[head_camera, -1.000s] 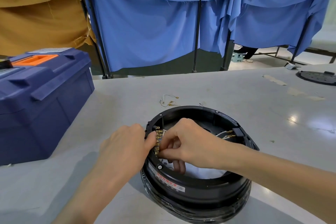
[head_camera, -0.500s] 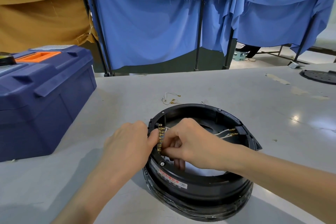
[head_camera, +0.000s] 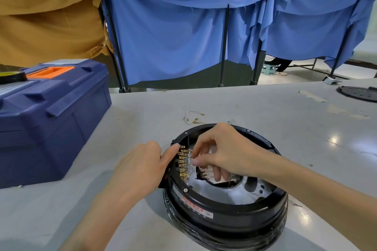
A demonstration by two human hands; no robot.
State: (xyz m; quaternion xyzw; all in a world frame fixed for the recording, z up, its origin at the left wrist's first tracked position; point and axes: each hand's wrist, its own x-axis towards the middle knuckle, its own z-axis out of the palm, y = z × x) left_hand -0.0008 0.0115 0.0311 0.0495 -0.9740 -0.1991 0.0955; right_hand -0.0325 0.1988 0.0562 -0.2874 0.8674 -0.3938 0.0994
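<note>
Left hand (head_camera: 142, 169): braced against the left outer wall of the black round housing (head_camera: 224, 216), with thumb stretched onto the rim beside the terminals and fingers curled under, mostly hidden.
Right hand (head_camera: 228, 155): reached in over the rim from the right; pinched a thin white wire (head_camera: 190, 160) between thumb and forefinger, with the other fingers loosely curled down into the opening.
Brass terminals (head_camera: 182, 164): stood in a row along the inner left wall, between the two hands, touching the pinched wire.
Housing position: sat flat on the grey table (head_camera: 265, 108), close in front of the wearer, with its label strip on the near side.
Loose wires (head_camera: 193, 118): lay on the table just behind the housing, apart from it.
Blue toolbox (head_camera: 51, 124): stood closed at the left, well apart from the housing, with an orange handle on top.
Black disc (head_camera: 361, 93): lay at the far right of the table.
Backdrop: blue curtains (head_camera: 173, 36) behind the table, tan cloth (head_camera: 47, 16) to their left.
</note>
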